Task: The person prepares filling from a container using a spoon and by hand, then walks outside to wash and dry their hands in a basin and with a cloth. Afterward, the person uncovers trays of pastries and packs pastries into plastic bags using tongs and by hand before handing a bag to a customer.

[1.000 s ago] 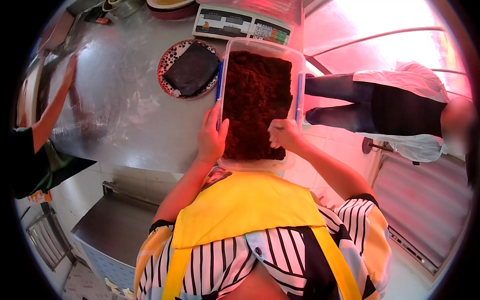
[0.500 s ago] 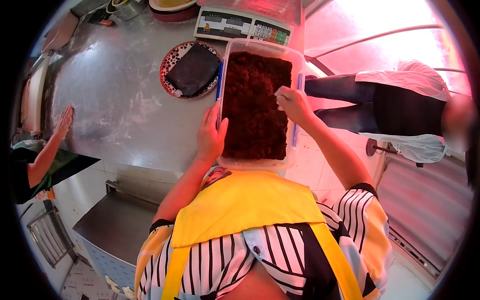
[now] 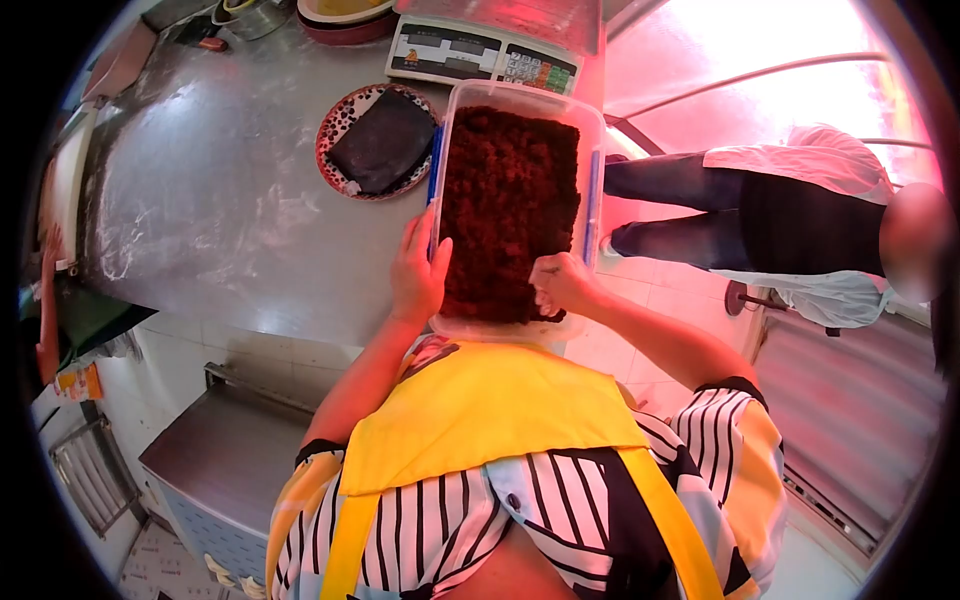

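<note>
A clear plastic container [image 3: 590,200] with blue side clips holds a dark red-brown, crumbly mass [image 3: 510,200]. My left hand [image 3: 420,275] grips the container's left wall near its front, thumb over the rim and fingers along the outside. Over the container's front right part, my right hand [image 3: 565,285] is closed with its knuckles low at the dark mass. Something pale shows at its fingertips, too small to make out. Left of the container, a patterned plate [image 3: 332,130] with a red rim carries a dark, flat, squarish thing [image 3: 383,142].
Behind the container stands a digital scale [image 3: 480,55]. Bowls [image 3: 345,20] sit at the back of the metal table [image 3: 230,200]. Another person [image 3: 720,205] stands at the right; a co-worker's arm [image 3: 48,290] shows at the left edge. A metal-topped cabinet [image 3: 220,440] is below left.
My right hand has moved toward me, from the container's right middle to its front right. My left hand stays at the wall. The co-worker's hand at left has drawn back off the table.
</note>
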A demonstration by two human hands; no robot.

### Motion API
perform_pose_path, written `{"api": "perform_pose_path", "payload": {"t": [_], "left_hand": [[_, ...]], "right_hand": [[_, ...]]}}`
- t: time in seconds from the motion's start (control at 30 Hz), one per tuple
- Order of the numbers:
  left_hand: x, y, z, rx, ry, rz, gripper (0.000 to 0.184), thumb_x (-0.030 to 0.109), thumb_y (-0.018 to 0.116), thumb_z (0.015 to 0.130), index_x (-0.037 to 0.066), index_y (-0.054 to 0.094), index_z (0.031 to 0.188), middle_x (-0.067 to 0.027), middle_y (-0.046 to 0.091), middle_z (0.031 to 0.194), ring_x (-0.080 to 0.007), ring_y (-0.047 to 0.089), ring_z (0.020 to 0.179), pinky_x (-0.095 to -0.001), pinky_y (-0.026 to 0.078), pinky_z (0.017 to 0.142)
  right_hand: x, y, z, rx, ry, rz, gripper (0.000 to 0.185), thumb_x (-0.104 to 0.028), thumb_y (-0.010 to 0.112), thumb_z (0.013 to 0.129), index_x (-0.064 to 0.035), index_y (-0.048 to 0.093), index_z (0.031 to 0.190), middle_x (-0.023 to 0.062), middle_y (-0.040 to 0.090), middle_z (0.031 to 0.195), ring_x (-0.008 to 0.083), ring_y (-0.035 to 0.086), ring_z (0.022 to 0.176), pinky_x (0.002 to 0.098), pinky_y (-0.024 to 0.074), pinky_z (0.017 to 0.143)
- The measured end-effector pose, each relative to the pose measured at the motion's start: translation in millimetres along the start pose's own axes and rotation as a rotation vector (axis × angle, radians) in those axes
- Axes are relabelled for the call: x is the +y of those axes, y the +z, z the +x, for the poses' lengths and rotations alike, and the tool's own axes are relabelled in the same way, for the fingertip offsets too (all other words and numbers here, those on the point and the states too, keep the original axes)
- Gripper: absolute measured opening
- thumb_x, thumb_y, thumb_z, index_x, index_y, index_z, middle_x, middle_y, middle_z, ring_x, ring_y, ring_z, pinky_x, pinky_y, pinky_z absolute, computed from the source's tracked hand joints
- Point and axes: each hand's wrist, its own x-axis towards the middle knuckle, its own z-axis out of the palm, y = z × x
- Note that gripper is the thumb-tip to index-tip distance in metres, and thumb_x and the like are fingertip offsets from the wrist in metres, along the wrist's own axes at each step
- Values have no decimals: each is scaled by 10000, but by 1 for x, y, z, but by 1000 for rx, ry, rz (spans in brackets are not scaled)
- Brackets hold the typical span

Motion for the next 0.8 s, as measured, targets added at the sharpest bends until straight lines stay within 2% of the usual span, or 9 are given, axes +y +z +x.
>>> {"api": "perform_pose_path", "payload": {"t": [0.1,0.2,0.23,0.37,0.4,0.5,0.57,0.63,0.8], "left_hand": [[-2,1,-1,-7,-15,-7,440,191,552,864,64,455,1274,-142,511,1185,-326,548,1019,-380,461,821],[-3,0,0,-1,-3,6,439,191,554,863,64,456,1272,-143,512,1184,-328,548,1015,-378,461,820],[-1,-1,0,-9,-5,15,439,192,555,863,64,457,1271,-142,512,1184,-329,549,1013,-377,462,820],[1,-3,-1,-26,-33,5,439,192,559,860,62,460,1268,-143,515,1184,-334,554,1005,-376,466,817],[0,-2,-1,-16,-19,4,439,193,559,860,61,461,1267,-143,516,1185,-334,554,1005,-377,467,817],[-3,1,-1,2,6,-2,440,200,559,861,59,461,1266,-142,515,1188,-333,553,1009,-378,466,819],[-4,1,0,-2,0,-12,443,208,559,862,58,461,1267,-141,514,1192,-330,549,1020,-378,463,825],[-4,1,-1,-5,-3,21,442,213,560,862,59,462,1264,-138,514,1195,-328,544,1030,-379,460,830],[2,-1,-2,-20,-53,23,432,221,561,862,65,470,1255,-125,518,1195,-324,542,1034,-381,454,837]], "right_hand": [[11,18,29,-118,58,468,169,-34,444,812,55,547,713,171,564,581,272,597,484,380,497,422],[-22,26,36,-130,-130,628,145,-30,468,814,61,549,735,173,567,598,261,609,503,323,512,436],[-30,21,41,-75,-174,552,133,-41,481,823,64,557,849,164,588,626,257,616,519,340,531,469],[-33,-26,36,323,-483,47,156,-58,487,831,45,581,902,129,596,650,212,632,583,301,506,506],[-34,-38,27,505,-594,-318,111,-102,533,802,1,572,786,162,615,677,308,621,594,372,511,564],[6,-31,28,560,-749,-751,83,-105,543,770,-25,564,770,187,611,718,355,607,649,427,496,588],[2,-8,8,433,-879,-717,62,-79,571,734,-31,557,771,163,574,698,361,585,657,454,470,576],[1,-3,2,442,-955,-539,74,-71,591,728,-30,566,785,150,558,709,354,575,639,440,471,562],[-22,-15,-13,585,-959,-588,90,-60,589,738,-25,582,820,146,572,743,336,589,669,407,484,573]]}}
